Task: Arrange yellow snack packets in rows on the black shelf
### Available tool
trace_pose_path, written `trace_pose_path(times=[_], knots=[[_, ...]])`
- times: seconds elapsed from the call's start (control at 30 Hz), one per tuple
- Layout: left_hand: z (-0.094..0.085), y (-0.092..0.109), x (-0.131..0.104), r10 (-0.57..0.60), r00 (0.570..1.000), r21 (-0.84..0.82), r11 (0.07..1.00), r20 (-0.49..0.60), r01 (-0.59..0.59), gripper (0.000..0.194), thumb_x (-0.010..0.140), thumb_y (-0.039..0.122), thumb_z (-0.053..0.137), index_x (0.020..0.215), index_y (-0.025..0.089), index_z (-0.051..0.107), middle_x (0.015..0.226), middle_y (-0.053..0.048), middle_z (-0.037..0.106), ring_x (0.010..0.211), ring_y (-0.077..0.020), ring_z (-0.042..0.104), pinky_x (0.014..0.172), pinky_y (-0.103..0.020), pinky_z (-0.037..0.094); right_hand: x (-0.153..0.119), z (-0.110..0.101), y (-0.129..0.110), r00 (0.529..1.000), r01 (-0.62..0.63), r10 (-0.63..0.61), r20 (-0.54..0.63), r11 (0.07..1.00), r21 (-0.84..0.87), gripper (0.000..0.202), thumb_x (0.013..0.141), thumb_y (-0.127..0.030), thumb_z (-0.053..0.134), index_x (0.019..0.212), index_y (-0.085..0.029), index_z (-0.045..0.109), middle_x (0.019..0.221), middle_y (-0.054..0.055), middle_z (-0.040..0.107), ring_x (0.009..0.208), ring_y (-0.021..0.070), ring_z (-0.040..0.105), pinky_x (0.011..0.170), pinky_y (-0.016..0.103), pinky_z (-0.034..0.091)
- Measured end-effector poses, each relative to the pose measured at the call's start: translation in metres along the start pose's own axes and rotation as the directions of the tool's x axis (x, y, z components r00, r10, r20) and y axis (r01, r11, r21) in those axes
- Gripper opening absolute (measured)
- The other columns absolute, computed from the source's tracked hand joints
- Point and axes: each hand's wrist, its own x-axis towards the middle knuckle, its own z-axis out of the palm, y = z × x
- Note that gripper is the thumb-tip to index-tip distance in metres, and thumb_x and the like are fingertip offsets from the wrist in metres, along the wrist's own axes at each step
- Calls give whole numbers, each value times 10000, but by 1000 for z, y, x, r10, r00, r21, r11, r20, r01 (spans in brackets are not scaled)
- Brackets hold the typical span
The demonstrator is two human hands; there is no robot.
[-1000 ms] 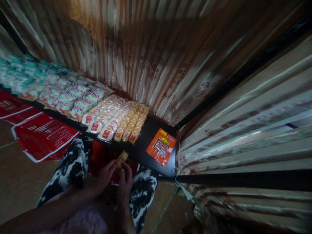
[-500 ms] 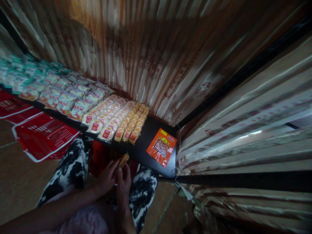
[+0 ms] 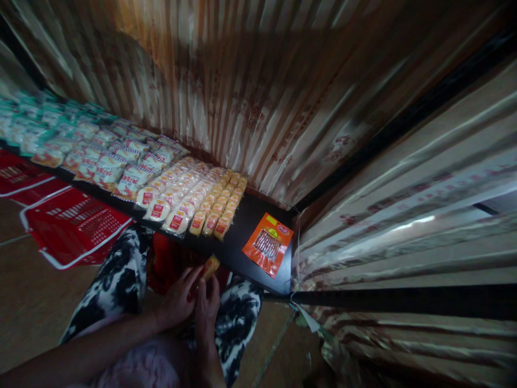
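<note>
A small yellow-brown wrapped snack (image 3: 210, 267) is held between my two hands, just in front of the black shelf's edge. My left hand (image 3: 182, 292) grips its left side with the fingers. From below and the right, the fingertips of my right hand (image 3: 208, 300) press on it. Behind it on the shelf (image 3: 238, 242) stand rows of similar yellow-brown packs (image 3: 222, 207), beside rows of round white wrapped packs (image 3: 177, 207). An orange pouch (image 3: 268, 244) lies flat at the shelf's right end.
White-and-blue bags (image 3: 135, 175) and green bags (image 3: 36, 126) fill the shelf's left part. Red baskets (image 3: 76, 223) with white handles sit at the lower left. Striped wrinkled sheeting (image 3: 250, 108) hangs behind the shelf, and a dark bar (image 3: 388, 300) runs out to the right.
The held snack has moved slightly right and turned, so its broader face shows. Both hands have shifted a little with it. The packs on the shelf have not moved.
</note>
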Motion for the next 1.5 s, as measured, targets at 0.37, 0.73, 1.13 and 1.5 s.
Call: trace_pose_path(times=[0.37,0.73,1.13,1.5], knots=[[4,-5,4,-105,992,-33,994,-66,103,438,804,199,419,1228,194,531,1169,-101,607,1043,-186,609,939,-367,495,3,-4,10,999,49,-48,11,998,-34,508,818,-509,498,1174,-161,601,1131,119,656,1059,237,607,872,338,481],[3,-7,14,-145,982,-52,989,-120,140,353,807,246,442,1124,185,585,1073,-99,642,836,-174,660,814,-359,548,7,-3,5,998,63,-63,9,996,-69,530,830,-539,485,1190,-162,577,1195,135,626,1105,245,581,918,357,458],[-7,8,40,-101,977,-47,994,-189,94,312,802,250,451,1070,168,589,1025,-94,646,909,-195,639,854,-372,529,31,-9,-20,946,317,-324,25,904,-287,400,868,-417,490,1146,-158,615,1044,128,631,987,226,583,874,373,458],[-13,20,67,-59,973,-83,996,-224,41,310,794,211,451,1084,185,558,957,-52,617,796,-154,620,793,-334,536,55,-5,-50,942,324,-337,6,902,-287,386,847,-376,509,1156,-163,598,1063,111,644,993,224,595,877,361,453]])
